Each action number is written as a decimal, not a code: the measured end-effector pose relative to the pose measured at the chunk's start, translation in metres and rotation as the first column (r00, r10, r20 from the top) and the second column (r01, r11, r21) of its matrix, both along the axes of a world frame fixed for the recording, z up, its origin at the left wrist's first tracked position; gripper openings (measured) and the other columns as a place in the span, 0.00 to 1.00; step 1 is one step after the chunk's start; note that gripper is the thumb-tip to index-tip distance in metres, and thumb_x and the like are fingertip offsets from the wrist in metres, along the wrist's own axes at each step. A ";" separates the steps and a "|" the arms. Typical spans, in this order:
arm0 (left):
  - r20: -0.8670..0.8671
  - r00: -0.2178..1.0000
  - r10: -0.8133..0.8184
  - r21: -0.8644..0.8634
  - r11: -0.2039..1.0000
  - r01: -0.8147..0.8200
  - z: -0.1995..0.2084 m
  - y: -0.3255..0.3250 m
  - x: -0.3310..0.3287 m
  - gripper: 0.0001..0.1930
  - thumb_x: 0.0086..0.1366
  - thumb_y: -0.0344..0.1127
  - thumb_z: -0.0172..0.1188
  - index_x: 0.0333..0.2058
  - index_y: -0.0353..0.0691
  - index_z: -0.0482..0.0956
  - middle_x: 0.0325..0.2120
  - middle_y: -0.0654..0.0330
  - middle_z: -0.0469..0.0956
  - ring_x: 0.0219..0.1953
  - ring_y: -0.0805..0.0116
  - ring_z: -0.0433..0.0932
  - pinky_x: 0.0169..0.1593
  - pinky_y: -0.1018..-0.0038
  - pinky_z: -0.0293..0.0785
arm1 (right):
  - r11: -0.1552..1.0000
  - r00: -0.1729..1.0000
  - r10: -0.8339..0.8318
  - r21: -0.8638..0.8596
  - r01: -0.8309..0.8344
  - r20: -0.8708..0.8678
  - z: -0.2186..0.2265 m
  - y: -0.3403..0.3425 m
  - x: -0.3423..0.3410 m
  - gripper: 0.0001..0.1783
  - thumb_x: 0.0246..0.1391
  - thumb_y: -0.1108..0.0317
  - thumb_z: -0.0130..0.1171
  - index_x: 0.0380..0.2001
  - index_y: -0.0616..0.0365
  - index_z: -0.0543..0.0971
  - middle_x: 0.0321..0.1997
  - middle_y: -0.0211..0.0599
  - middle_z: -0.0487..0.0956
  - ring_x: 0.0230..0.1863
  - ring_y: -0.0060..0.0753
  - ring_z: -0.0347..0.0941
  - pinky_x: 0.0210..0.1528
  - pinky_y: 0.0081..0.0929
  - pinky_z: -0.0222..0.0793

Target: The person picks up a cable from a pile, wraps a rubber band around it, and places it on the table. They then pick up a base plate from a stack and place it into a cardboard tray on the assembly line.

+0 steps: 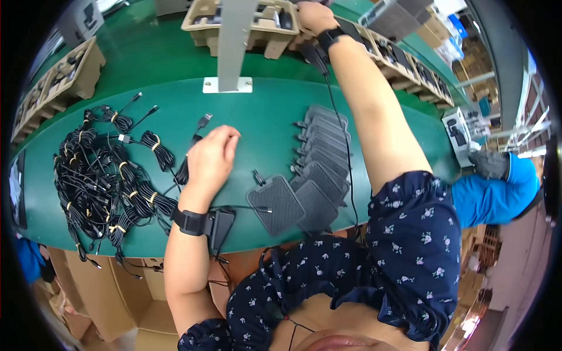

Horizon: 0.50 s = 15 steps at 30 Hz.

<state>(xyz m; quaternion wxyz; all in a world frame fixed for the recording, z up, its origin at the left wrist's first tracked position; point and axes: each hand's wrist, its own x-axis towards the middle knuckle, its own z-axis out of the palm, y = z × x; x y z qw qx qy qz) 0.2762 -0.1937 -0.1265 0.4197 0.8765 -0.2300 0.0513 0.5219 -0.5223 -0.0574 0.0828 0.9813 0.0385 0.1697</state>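
Note:
My left hand (212, 158) is over the green table with its fingers curled in. A bundled black cable (182, 171) with a plug lies against its left side; whether the fingers grip it is hidden. My right hand (317, 17) reaches far forward to the right end of a beige moulded tray (202, 38) of dark parts. Its fingers are bent, and what they hold is too hidden to make out. Between my arms, several grey ribbed flat pads (276, 205) lie in an overlapping row. A heap of tied black cables (105, 175) is to the left.
A pale metal post (234, 47) rises from the table's far side. More moulded trays stand at the far left (82, 73) and far right (404, 61). A white box (458, 134) stands at the right, near a co-worker's blue sleeve (486, 196). Cardboard boxes (111, 286) are below the front edge.

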 end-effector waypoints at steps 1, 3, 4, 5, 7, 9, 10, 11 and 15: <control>-0.056 0.996 0.070 0.030 0.997 -0.068 -0.013 0.021 -0.006 0.04 0.59 0.33 0.53 0.31 0.42 0.74 0.27 0.57 0.77 0.28 0.54 0.76 0.32 0.65 0.71 | 0.979 0.995 0.097 -0.174 -0.102 -0.036 0.003 0.063 -0.031 0.12 0.50 0.61 0.52 0.33 0.55 0.78 0.37 0.46 0.76 0.42 0.45 0.71 0.41 0.37 0.67; -0.043 0.999 0.029 0.033 0.999 -0.028 -0.008 0.012 -0.003 0.04 0.59 0.33 0.53 0.31 0.42 0.74 0.28 0.57 0.77 0.28 0.55 0.76 0.31 0.65 0.71 | 0.915 0.990 0.110 -0.399 -0.064 0.093 0.009 0.053 -0.053 0.07 0.48 0.64 0.53 0.29 0.52 0.78 0.35 0.43 0.73 0.42 0.42 0.70 0.39 0.35 0.65; -0.037 0.999 0.009 0.034 0.999 -0.008 -0.006 0.007 0.000 0.04 0.59 0.33 0.53 0.31 0.42 0.74 0.28 0.57 0.77 0.28 0.55 0.76 0.31 0.65 0.71 | 0.914 0.991 0.090 -0.404 -0.042 0.099 0.013 0.044 -0.062 0.07 0.48 0.64 0.53 0.29 0.52 0.78 0.35 0.43 0.73 0.42 0.42 0.70 0.39 0.35 0.65; -0.039 0.999 0.000 0.035 0.999 0.001 -0.006 0.006 0.000 0.04 0.59 0.33 0.53 0.31 0.42 0.74 0.28 0.57 0.77 0.28 0.55 0.76 0.31 0.65 0.71 | 0.972 0.971 0.093 -0.233 -0.040 0.221 0.014 0.043 -0.074 0.07 0.48 0.64 0.53 0.29 0.52 0.77 0.35 0.43 0.73 0.41 0.43 0.70 0.38 0.36 0.66; -0.026 1.000 0.014 0.023 1.000 -0.013 -0.010 0.011 -0.002 0.04 0.59 0.33 0.53 0.31 0.42 0.74 0.28 0.57 0.77 0.28 0.56 0.76 0.31 0.66 0.71 | 0.995 0.970 0.080 0.044 -0.092 0.229 0.022 0.055 -0.112 0.09 0.49 0.63 0.51 0.28 0.55 0.77 0.37 0.44 0.75 0.38 0.47 0.71 0.38 0.40 0.67; -0.025 1.000 0.010 0.023 1.000 -0.010 -0.004 0.007 -0.002 0.04 0.59 0.33 0.53 0.31 0.42 0.74 0.28 0.57 0.77 0.28 0.56 0.76 0.31 0.66 0.71 | 0.940 0.967 0.243 0.228 -0.255 0.081 0.026 0.056 -0.162 0.14 0.52 0.58 0.52 0.35 0.57 0.78 0.35 0.44 0.78 0.37 0.47 0.74 0.40 0.37 0.70; -0.024 1.000 0.011 0.035 0.999 -0.010 -0.004 0.010 -0.004 0.04 0.59 0.33 0.53 0.32 0.42 0.74 0.28 0.57 0.77 0.28 0.56 0.76 0.31 0.66 0.71 | 0.862 0.912 0.409 0.311 -0.400 0.040 0.019 0.065 -0.188 0.13 0.51 0.60 0.55 0.35 0.56 0.78 0.33 0.39 0.76 0.37 0.43 0.73 0.39 0.34 0.69; -0.028 0.999 0.029 0.041 0.999 -0.027 -0.005 0.012 -0.006 0.04 0.59 0.33 0.53 0.32 0.42 0.74 0.27 0.57 0.77 0.28 0.56 0.77 0.31 0.66 0.71 | 0.808 0.835 0.550 0.257 -0.529 -0.009 0.018 0.084 -0.222 0.14 0.49 0.60 0.58 0.37 0.54 0.77 0.36 0.38 0.75 0.41 0.41 0.72 0.41 0.33 0.68; -0.045 0.998 0.038 0.034 0.999 -0.037 -0.010 0.012 -0.005 0.04 0.59 0.33 0.53 0.33 0.42 0.74 0.26 0.57 0.77 0.28 0.57 0.77 0.31 0.66 0.71 | 0.550 0.419 0.815 0.306 -0.777 -0.400 0.011 0.130 -0.314 0.48 0.28 0.46 0.66 0.57 0.48 0.64 0.62 0.48 0.58 0.63 0.52 0.55 0.60 0.52 0.54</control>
